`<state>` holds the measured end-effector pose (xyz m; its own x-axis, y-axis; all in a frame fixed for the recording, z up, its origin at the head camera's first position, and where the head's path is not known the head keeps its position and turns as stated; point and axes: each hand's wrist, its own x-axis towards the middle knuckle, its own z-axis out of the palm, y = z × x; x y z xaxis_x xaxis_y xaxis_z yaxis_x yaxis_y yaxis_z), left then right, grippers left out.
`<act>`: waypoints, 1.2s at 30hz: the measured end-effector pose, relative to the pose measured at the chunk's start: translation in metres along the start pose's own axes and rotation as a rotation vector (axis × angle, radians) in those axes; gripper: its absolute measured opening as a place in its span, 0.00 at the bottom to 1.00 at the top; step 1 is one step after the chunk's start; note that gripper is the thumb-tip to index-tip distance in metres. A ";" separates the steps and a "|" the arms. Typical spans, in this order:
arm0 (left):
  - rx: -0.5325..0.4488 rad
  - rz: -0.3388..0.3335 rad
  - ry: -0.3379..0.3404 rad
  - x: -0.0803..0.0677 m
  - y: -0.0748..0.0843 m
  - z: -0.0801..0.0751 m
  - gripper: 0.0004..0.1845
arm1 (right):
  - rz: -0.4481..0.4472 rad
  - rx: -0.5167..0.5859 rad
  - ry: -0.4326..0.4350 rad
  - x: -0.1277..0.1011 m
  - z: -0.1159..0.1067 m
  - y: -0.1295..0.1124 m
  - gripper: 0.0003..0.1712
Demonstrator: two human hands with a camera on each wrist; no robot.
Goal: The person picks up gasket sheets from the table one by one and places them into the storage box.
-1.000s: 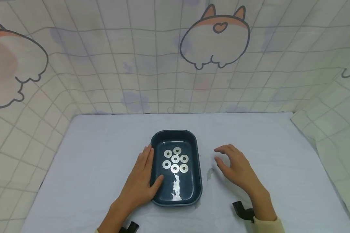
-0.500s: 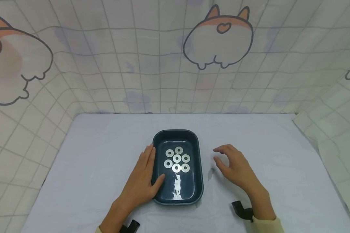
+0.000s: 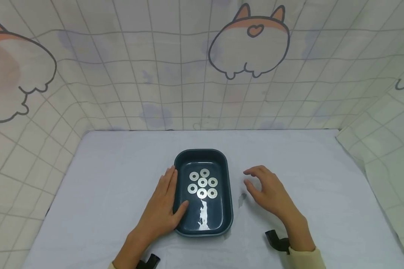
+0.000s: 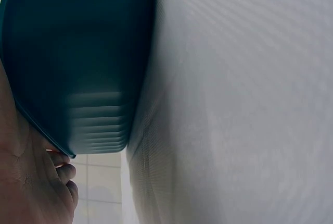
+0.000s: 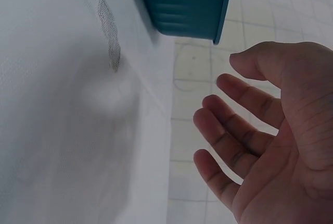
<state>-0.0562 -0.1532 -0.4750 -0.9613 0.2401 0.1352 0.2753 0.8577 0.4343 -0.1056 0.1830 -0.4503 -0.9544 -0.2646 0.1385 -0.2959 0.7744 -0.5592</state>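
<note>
A dark teal rectangular tray (image 3: pixel 217 220) sits on the white cloth, with several flat metal washers (image 3: pixel 202 182) grouped on its floor. Along the tray's left rim rests my left hand (image 3: pixel 161 203), fingers straight and thumb lying over the edge. In the left wrist view the tray's outer wall (image 4: pixel 78 52) fills the upper left beside that palm. My right hand (image 3: pixel 271 190) hovers to the right of the tray, apart from it, its fingers loosely bent and holding nothing. The right wrist view shows its spread fingers (image 5: pixel 223 138) below the tray's corner (image 5: pixel 182 5).
White cloth (image 3: pixel 121 160) covers the table, with a small grey mark (image 3: pixel 242 200) right of the tray. A tiled-pattern curtain (image 3: pixel 168 74) with cartoon animals stands behind and on both sides. Black wrist-worn pieces (image 3: pixel 277 241) sit under the forearms.
My right hand has drifted very slightly toward the tray. The left hand, the tray and the washers keep their places; the view has shifted a little.
</note>
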 end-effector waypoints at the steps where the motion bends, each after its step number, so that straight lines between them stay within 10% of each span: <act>1: -0.003 -0.003 -0.004 0.000 0.000 0.000 0.52 | 0.001 -0.001 -0.001 0.000 0.000 0.001 0.16; 36: -0.033 -0.028 -0.025 0.000 0.004 -0.003 0.50 | 0.054 -0.006 0.008 -0.004 -0.009 0.013 0.17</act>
